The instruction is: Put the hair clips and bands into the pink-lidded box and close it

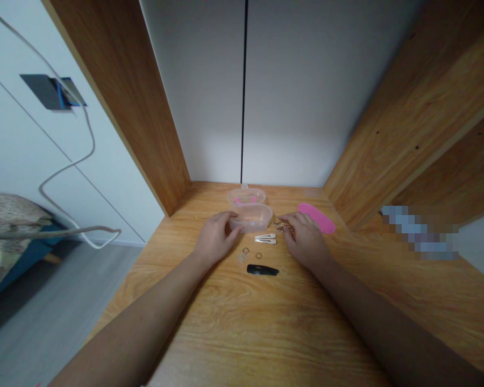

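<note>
With thumb and fingers, my left hand (216, 236) grips the left end of a clear pinkish plastic box (258, 217), its hinged lid (246, 193) lying open behind it. To the right, the fingers of my right hand (304, 236) close over a bunch of gold-coloured metal hair clips (281, 226); part of the bunch is hidden under them. Between the hands lie silver-white hair clips (265, 238). Nearer to me are several small hair ties (244, 257), a dark hair tie (258, 256) and a black snap hair clip (263, 270).
A pink oval piece (318, 217) lies flat beyond my right hand. The wooden tabletop (242, 322) meets a pale panel (274, 118) at the back, with wooden uprights on both sides. A white cable (91, 134) hangs at the left.
</note>
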`<state>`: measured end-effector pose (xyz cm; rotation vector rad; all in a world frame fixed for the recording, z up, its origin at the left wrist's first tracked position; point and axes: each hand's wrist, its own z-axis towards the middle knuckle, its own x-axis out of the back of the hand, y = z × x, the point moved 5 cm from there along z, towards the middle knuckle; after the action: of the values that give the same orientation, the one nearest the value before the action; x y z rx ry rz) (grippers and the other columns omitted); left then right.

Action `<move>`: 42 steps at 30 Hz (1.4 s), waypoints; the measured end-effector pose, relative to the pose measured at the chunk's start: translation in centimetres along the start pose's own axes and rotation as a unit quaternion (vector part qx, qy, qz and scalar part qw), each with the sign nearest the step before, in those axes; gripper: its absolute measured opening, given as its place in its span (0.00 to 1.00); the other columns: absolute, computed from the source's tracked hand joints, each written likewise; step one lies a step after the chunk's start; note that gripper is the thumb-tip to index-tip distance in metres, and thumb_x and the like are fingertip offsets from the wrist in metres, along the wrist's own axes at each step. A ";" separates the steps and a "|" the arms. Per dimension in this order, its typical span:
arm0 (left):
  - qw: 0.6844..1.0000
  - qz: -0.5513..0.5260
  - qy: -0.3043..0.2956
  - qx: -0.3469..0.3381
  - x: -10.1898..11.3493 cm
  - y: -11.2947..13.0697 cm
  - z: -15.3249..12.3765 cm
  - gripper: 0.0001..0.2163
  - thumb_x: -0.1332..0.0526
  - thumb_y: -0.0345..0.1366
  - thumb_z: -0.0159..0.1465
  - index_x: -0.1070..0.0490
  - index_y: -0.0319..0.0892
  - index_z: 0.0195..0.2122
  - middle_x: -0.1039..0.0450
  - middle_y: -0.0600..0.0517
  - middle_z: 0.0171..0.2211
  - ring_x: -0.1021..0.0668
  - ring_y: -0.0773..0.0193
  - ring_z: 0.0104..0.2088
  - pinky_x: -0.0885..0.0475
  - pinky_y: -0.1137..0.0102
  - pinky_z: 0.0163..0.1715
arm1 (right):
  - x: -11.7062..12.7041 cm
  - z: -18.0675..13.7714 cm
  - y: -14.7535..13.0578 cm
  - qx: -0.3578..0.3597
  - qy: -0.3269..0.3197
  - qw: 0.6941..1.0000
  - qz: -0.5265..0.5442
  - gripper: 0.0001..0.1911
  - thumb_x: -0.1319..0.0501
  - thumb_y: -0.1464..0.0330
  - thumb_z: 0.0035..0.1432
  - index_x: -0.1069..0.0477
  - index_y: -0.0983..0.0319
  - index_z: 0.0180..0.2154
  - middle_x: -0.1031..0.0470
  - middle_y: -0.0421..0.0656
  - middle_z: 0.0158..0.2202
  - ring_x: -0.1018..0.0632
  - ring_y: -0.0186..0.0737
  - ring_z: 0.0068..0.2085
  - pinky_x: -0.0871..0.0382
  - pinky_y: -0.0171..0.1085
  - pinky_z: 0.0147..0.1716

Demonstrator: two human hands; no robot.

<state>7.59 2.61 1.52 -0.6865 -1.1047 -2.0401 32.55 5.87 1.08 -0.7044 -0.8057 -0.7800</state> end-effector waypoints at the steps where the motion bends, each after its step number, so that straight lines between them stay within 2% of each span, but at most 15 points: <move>1: 1.000 0.000 0.000 -0.001 0.0 0.0 0.0 0.12 0.38 0.41 0.67 0.28 0.42 0.49 0.21 0.45 0.47 0.20 0.53 0.48 0.25 0.57 0.51 | 0.1 0.0 -0.1 -0.001 -0.001 1.000 0.002 0.14 0.44 0.72 0.62 0.26 0.60 0.47 0.23 0.49 0.45 0.26 0.53 0.47 0.35 0.49 0.47; 4: 1.000 0.001 0.000 -0.001 -0.1 -0.1 -0.1 0.13 0.38 0.41 0.67 0.28 0.42 0.49 0.21 0.46 0.47 0.20 0.53 0.47 0.25 0.57 0.50 | 0.6 0.1 -1.0 0.032 -0.006 0.999 0.040 0.11 0.43 0.70 0.62 0.25 0.59 0.44 0.22 0.49 0.43 0.25 0.51 0.46 0.34 0.48 0.46; 8: 1.000 0.001 0.004 -0.002 -0.2 -0.2 -0.1 0.12 0.38 0.41 0.66 0.28 0.43 0.49 0.21 0.46 0.47 0.20 0.53 0.47 0.25 0.57 0.50 | 1.2 -0.5 -4.1 0.182 -0.082 0.972 0.128 0.05 0.40 0.67 0.62 0.25 0.58 0.37 0.22 0.44 0.34 0.24 0.44 0.39 0.35 0.44 0.42; 10: 1.000 -0.002 0.007 -0.004 -0.2 -0.2 -0.1 0.12 0.38 0.41 0.66 0.28 0.43 0.49 0.21 0.46 0.47 0.20 0.53 0.48 0.25 0.57 0.51 | 1.4 -1.1 -5.4 0.233 -0.109 0.956 0.143 0.07 0.39 0.64 0.63 0.26 0.58 0.33 0.23 0.42 0.31 0.25 0.42 0.37 0.37 0.44 0.41; 13: 1.000 0.000 0.005 -0.004 -0.1 -0.1 -0.1 0.13 0.38 0.41 0.67 0.28 0.43 0.49 0.21 0.46 0.48 0.20 0.53 0.48 0.25 0.57 0.51 | 1.7 -1.5 -6.5 0.265 -0.124 0.945 0.146 0.10 0.37 0.59 0.62 0.26 0.58 0.34 0.24 0.42 0.32 0.26 0.43 0.38 0.37 0.45 0.42; 17: 1.000 0.002 0.003 -0.002 -0.1 -0.1 -0.1 0.12 0.38 0.41 0.67 0.28 0.43 0.49 0.21 0.46 0.47 0.20 0.53 0.47 0.25 0.58 0.51 | 1.8 -1.7 -6.9 0.279 -0.154 0.935 0.156 0.13 0.36 0.56 0.59 0.26 0.58 0.36 0.24 0.44 0.36 0.26 0.44 0.40 0.37 0.46 0.43; 21: 1.000 0.000 0.003 -0.001 -0.1 -0.1 -0.1 0.12 0.38 0.41 0.66 0.28 0.43 0.49 0.21 0.46 0.47 0.20 0.54 0.47 0.25 0.58 0.51 | 1.6 -1.8 -6.8 0.275 -0.177 0.931 0.159 0.10 0.35 0.59 0.57 0.25 0.58 0.37 0.23 0.45 0.39 0.26 0.46 0.43 0.36 0.47 0.45; 26: 1.000 0.001 0.004 0.001 -0.1 -0.2 -0.1 0.12 0.38 0.42 0.67 0.28 0.43 0.49 0.21 0.46 0.47 0.20 0.53 0.48 0.25 0.58 0.51 | 1.5 -2.0 -6.9 0.270 -0.183 0.929 0.173 0.06 0.37 0.63 0.58 0.25 0.58 0.37 0.24 0.44 0.37 0.26 0.44 0.41 0.35 0.45 0.44; 32: 1.000 -0.001 0.003 -0.001 -0.2 -0.2 -0.1 0.12 0.38 0.41 0.67 0.29 0.43 0.49 0.21 0.46 0.47 0.20 0.53 0.47 0.25 0.58 0.51 | 1.3 -1.9 -6.7 0.270 -0.171 0.932 0.173 0.05 0.36 0.65 0.58 0.25 0.58 0.36 0.24 0.44 0.35 0.26 0.43 0.40 0.36 0.45 0.43; 37: 1.000 -0.003 0.000 -0.001 -0.3 -0.3 -0.1 0.13 0.38 0.41 0.66 0.28 0.42 0.49 0.21 0.46 0.47 0.20 0.53 0.48 0.25 0.58 0.51 | 1.5 -1.8 -6.6 0.281 -0.129 0.932 0.190 0.05 0.36 0.65 0.59 0.25 0.59 0.37 0.24 0.44 0.34 0.27 0.42 0.38 0.36 0.44 0.41; 42: 1.000 -0.004 -0.002 0.000 -0.2 -0.2 -0.1 0.13 0.38 0.41 0.66 0.29 0.42 0.50 0.21 0.46 0.48 0.20 0.53 0.48 0.25 0.58 0.51 | 1.7 -1.6 -6.5 0.274 -0.105 0.941 0.168 0.06 0.37 0.66 0.61 0.24 0.58 0.41 0.23 0.43 0.35 0.26 0.43 0.39 0.35 0.45 0.43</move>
<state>7.53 2.72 1.24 -0.6865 -1.1108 -2.0478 28.61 0.67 3.26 -0.4058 -1.0078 -0.1512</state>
